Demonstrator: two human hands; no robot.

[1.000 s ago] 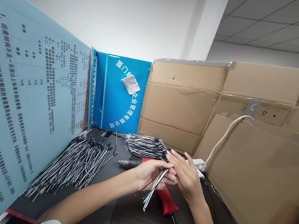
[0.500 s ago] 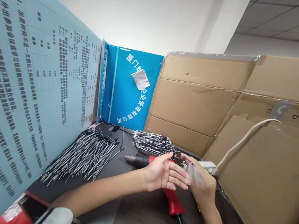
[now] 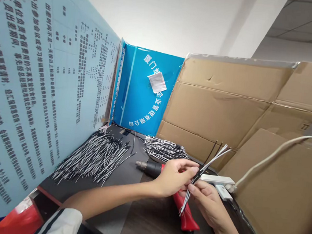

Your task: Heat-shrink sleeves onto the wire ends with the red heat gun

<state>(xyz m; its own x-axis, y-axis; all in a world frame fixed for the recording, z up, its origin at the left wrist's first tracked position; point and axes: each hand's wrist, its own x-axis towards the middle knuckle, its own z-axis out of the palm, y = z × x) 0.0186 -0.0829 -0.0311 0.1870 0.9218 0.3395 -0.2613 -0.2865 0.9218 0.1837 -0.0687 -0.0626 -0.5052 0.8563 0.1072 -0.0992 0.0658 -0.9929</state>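
Note:
My left hand [image 3: 173, 177] and my right hand [image 3: 207, 203] meet over the dark table, both pinched on a small bundle of black and white wires [image 3: 205, 169]. The bundle runs slantwise, its upper ends fanning toward the cardboard and its lower ends hanging below my right fingers. Just under my hands lies a red heat gun [image 3: 183, 208] with a black nozzle pointing left.
A big heap of wires [image 3: 91, 160] lies at the left, a smaller heap [image 3: 165, 150] at the back. A white power strip [image 3: 217, 180] with a cable sits right. Blue printed boards [image 3: 46, 84] wall the left, cardboard boxes [image 3: 217, 112] the back and right.
The wire bundle hung low from my left hand a second ago. My hands parted briefly, the right one blurred; now both pinch the bundle, raised and tilted up to the right. The camera swung left.

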